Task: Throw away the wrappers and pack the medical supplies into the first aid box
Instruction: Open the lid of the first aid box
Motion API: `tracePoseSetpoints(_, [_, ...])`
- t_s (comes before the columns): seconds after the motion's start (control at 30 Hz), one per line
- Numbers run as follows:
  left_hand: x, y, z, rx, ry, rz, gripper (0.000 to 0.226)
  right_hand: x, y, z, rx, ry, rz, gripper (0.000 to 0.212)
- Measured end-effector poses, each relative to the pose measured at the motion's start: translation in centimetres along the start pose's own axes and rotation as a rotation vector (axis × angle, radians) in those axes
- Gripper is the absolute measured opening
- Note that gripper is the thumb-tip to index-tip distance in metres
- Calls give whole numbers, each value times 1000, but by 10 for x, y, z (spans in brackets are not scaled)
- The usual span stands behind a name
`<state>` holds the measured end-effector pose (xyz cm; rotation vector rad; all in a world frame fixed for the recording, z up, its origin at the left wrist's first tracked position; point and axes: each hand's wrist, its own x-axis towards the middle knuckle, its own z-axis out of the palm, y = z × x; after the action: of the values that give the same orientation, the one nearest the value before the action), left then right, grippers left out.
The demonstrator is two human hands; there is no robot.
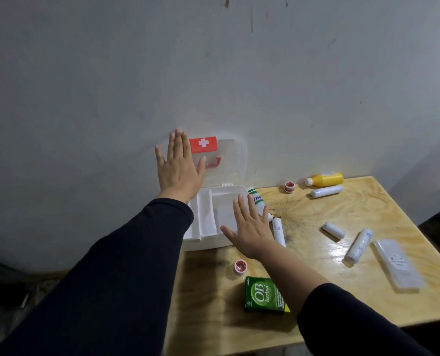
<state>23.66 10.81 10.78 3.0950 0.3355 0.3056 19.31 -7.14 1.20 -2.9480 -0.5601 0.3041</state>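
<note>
A white first aid box stands open at the table's back left, its clear lid with a red cross label upright against the wall. My left hand is flat and spread in front of the lid's left side. My right hand hovers spread over the box's right compartment, holding nothing. Around the box lie a green OB herbal carton, two red tape rolls, a yellow bottle, several white bandage rolls, a small white tube and a green-white bottle.
A clear flat plastic packet lies near the right edge of the wooden table. The grey wall rises directly behind the box. Dark floor shows left of and below the table.
</note>
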Motion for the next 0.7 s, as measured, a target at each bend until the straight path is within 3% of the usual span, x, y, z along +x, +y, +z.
tracePoseSetpoints(0.23, [-45,-1,11,-19,57,86,71,-18,12,-15,15,42,-50,74])
tracePoseSetpoints(0.4, [-90,-1,37,-34,-109,147,68,-70,26,-14,91,54,-49,80])
tracePoseSetpoints(0.57, [-114,-7,64,-69,-375,131,68,-126,43,-2,116,-2,19,87])
tracePoseSetpoints(0.7, [-119,-8,72,-52,-412,116,67,-148,54,17,51,-131,83,93])
